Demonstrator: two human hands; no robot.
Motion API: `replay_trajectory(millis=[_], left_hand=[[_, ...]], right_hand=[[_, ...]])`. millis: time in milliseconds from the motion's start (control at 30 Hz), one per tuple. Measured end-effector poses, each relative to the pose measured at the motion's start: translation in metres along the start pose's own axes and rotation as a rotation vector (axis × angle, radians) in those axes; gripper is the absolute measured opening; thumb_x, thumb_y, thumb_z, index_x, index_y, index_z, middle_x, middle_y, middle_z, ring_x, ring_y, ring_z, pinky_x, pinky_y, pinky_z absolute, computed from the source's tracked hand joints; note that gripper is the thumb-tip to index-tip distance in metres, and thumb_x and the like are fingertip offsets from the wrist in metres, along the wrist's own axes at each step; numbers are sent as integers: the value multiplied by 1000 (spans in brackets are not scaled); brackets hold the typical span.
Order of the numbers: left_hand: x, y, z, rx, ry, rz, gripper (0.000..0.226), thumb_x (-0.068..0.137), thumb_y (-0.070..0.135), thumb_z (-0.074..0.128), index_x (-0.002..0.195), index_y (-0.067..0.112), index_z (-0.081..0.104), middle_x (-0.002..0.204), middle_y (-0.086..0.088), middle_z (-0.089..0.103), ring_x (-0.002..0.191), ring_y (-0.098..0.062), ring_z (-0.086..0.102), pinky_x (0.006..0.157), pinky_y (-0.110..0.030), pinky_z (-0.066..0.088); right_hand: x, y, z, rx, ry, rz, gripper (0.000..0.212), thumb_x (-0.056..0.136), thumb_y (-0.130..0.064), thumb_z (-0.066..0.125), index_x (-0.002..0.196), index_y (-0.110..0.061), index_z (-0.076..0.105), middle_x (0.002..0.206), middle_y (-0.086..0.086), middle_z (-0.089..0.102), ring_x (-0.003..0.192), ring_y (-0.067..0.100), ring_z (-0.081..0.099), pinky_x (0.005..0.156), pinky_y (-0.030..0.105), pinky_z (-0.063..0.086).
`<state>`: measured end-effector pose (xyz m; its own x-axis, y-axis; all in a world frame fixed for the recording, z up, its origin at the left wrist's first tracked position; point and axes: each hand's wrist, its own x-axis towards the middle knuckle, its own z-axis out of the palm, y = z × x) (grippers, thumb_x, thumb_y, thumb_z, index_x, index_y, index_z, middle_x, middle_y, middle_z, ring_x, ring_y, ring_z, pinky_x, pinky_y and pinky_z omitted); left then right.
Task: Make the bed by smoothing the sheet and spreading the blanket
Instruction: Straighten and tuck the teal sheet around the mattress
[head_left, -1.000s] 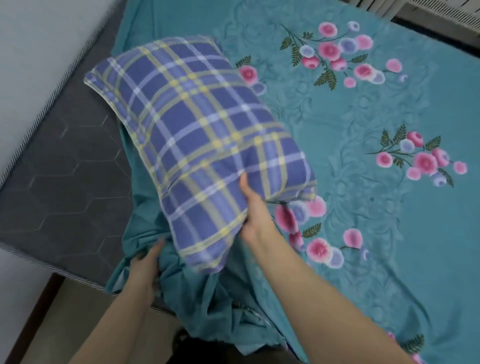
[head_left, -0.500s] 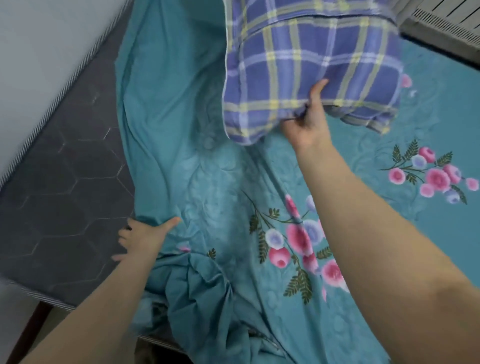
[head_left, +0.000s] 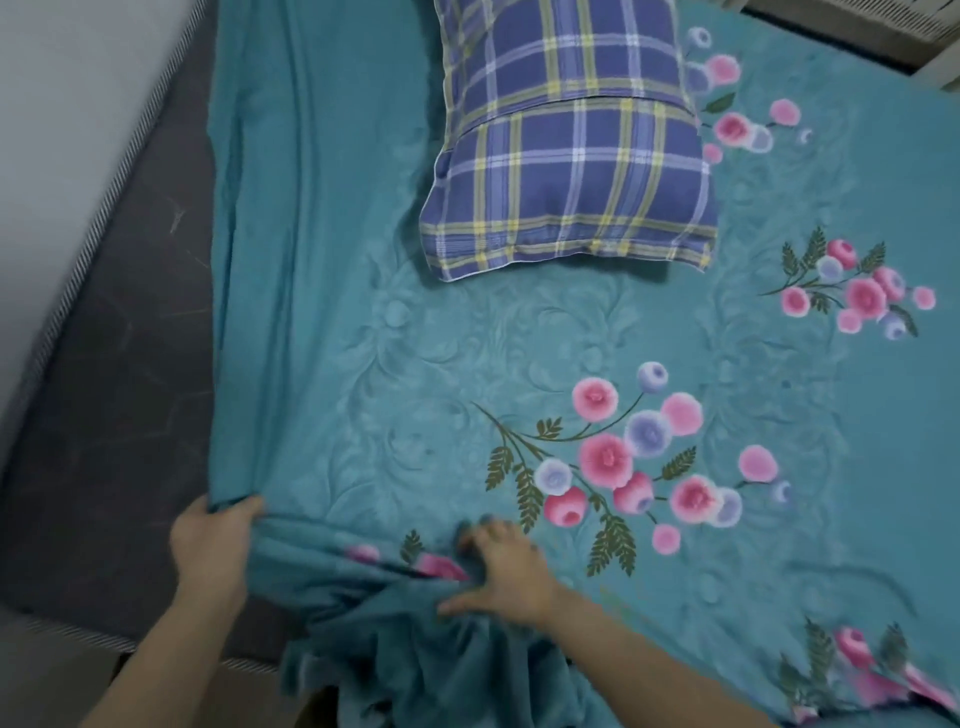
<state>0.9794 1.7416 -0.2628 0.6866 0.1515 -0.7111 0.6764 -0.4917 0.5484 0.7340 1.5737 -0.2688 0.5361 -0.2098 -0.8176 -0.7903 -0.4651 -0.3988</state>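
"Down at the near edge of the bed, what is being done to that teal sheet (head_left: 395, 364) with the printed pink and lilac flowers?"

"It's being pulled straight, I'd say. It lies over most of the bed, flat in the middle, but it's bunched into a heap at the near edge and hangs off there. On the left it stops short, with long creases running up that side."

"So the hands are down at the heap?"

"Both of them. The left hand (head_left: 210, 545) has the sheet's left corner, thumb on top and fingers curled under the fold, a firm closed hold. That's the corner to drag outward over the bare part."

"And the other?"

"The right hand (head_left: 498, 571) sits on the bunched cloth just beside the flower print. Its thumb is splayed out and its fingers bend down into the folds. It's blurred, so I cannot tell whether it pinches the cloth or only presses it flat."

"Why is the pillow so far up?"

"The soft blue pillow (head_left: 566, 156) with yellow and white checks lies on the sheet well away from the hands, probably to keep it clear of the pulling."

"What's the dark strip on the left?"

"That's the dark grey quilted mattress (head_left: 104, 415), uncovered from the sheet's edge out to the pale wall (head_left: 62, 78). I see no blanket."
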Motion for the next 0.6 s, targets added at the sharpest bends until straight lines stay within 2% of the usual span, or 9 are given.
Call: replay_trajectory(millis=[100, 167, 233, 300, 367, 433, 500, 533, 600], left_hand=[[20, 6, -35, 117, -5, -12, 43, 63, 0, 73, 106, 6, 67, 90, -14, 68, 78, -28, 63, 74, -43, 54], [30, 14, -52, 162, -50, -44, 40, 68, -1, 71, 107, 4, 66, 92, -17, 68, 76, -29, 62, 71, -40, 53], [37, 22, -65, 177, -149, -137, 36, 72, -3, 64, 109, -3, 63, 86, -18, 65, 70, -29, 59, 62, -34, 48], [43, 33, -75, 155, -318, -272, 41, 71, -4, 53, 111, -9, 60, 93, -24, 66, 76, -34, 61, 62, -35, 48], [45, 41, -83, 69, -517, -387, 48, 67, -3, 44, 111, -8, 61, 100, -22, 70, 77, -35, 69, 61, -34, 56], [43, 47, -87, -106, -659, -445, 49, 69, 4, 49, 115, -3, 64, 103, -18, 72, 81, -32, 72, 62, -36, 60], [40, 49, -88, -274, -743, -439, 49, 79, 31, 63, 121, 7, 65, 114, -15, 70, 97, -32, 70, 74, -43, 59], [38, 48, -88, -333, -803, -438, 60, 78, 53, 64, 124, 13, 65, 121, -14, 67, 108, -33, 66, 84, -46, 57], [33, 44, -87, -399, -890, -469, 87, 68, 83, 52, 125, 19, 64, 129, -12, 62, 120, -35, 58, 93, -52, 51]], right_hand=[[-7, -32, 47, 48, -151, -75, 36, 84, -54, 59, 104, -24, 59, 114, 6, 63, 110, 24, 56, 91, 31, 40], [-10, -55, 67, 100, -194, -126, 23, 92, -37, 50, 109, -24, 58, 121, 7, 62, 112, 26, 56, 94, 30, 42], [-6, -69, 77, 132, -180, -112, 26, 95, -28, 44, 116, -25, 59, 128, 4, 60, 116, 24, 55, 97, 29, 43], [4, -79, 80, 156, -180, -44, 32, 94, -22, 42, 120, -25, 59, 131, 3, 59, 118, 23, 55, 100, 29, 43], [16, -89, 75, 152, -141, 33, 34, 92, -19, 40, 120, -22, 60, 129, 6, 59, 117, 25, 56, 100, 34, 45], [26, -103, 66, 111, -25, 101, 36, 92, -16, 40, 121, -20, 61, 125, 8, 61, 115, 25, 57, 99, 35, 46], [28, -122, 58, 97, 143, 137, 30, 96, -25, 40, 114, -20, 63, 114, 8, 66, 110, 24, 59, 94, 33, 45], [26, -133, 54, 162, 220, 126, 30, 97, -38, 39, 104, -22, 64, 106, 5, 68, 105, 23, 61, 90, 33, 45], [17, -153, 51, 342, 303, 9, 50, 86, -70, 38, 95, -26, 60, 97, -3, 68, 97, 16, 63, 87, 34, 47]])
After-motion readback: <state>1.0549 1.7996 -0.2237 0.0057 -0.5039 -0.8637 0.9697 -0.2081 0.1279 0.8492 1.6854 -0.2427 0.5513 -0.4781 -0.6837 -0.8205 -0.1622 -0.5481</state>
